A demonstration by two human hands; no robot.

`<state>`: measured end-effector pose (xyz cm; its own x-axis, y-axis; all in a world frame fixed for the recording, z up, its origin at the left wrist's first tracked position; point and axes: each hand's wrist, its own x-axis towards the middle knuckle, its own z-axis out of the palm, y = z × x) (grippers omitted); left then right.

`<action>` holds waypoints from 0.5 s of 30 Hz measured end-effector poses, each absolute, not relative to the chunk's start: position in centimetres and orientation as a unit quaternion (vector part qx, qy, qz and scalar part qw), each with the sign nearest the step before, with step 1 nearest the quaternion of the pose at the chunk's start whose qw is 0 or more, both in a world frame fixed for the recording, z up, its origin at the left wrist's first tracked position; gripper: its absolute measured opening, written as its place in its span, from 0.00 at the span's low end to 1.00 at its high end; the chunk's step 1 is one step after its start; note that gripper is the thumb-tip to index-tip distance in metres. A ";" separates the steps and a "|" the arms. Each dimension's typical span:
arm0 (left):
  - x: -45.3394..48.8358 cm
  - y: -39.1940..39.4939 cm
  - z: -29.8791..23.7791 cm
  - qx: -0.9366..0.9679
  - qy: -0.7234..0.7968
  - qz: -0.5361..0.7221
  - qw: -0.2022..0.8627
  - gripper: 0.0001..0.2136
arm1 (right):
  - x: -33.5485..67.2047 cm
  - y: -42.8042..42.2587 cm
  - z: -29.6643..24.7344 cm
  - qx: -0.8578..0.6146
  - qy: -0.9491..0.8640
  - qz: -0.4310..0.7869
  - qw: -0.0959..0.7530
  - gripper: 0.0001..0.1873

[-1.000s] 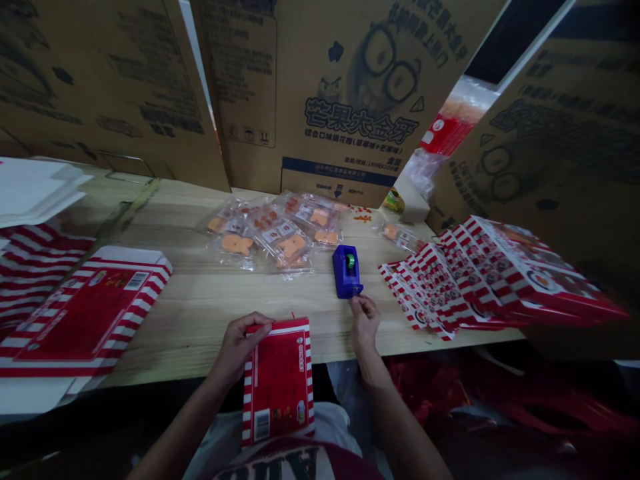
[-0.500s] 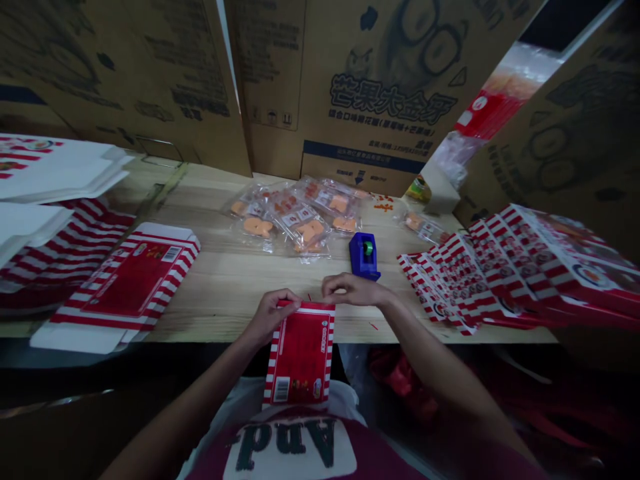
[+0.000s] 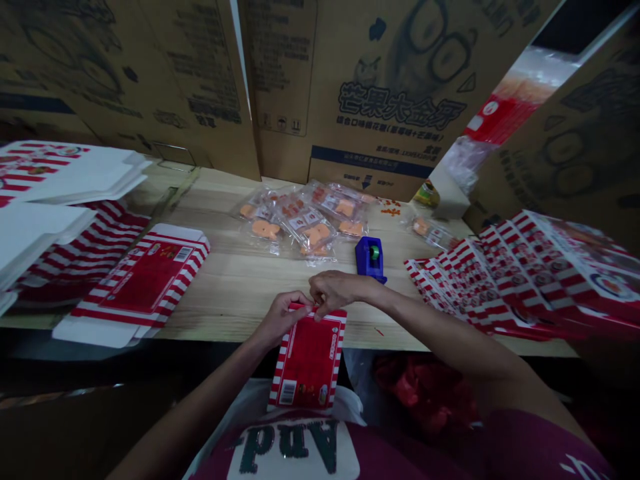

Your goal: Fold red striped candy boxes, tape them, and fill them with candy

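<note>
Pinching red carton, both hands

Large flattened cardboard cartons, printed with Chinese lettering and a cartoon figure in round glasses, stand upright and lean together behind a light wooden workbench. A dark gap shows between them at upper right. The light is dim, and a red plastic bag lies in shadow below the bench.

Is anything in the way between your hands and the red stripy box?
No, nothing visible is. The left hand grips the top edge of the red-and-white striped carton, and the right hand is right at that same edge.
</note>
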<state>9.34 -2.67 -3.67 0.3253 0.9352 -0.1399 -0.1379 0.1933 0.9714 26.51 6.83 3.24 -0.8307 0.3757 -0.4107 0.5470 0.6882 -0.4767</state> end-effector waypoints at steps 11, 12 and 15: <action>8.9 -5.1 -1.3 0.491 0.410 0.404 0.654 0.12 | 28.6 4.2 -3.6 0.266 0.481 -0.835 0.025 0.31; 8.7 -5.3 -0.7 0.473 0.416 0.400 0.666 0.13 | 28.7 4.0 -3.6 0.279 0.467 -0.839 0.006 0.30; 7.6 -5.7 2.3 0.491 0.444 0.415 0.624 0.12 | 29.6 4.1 -1.9 0.336 0.494 -0.798 -0.075 0.26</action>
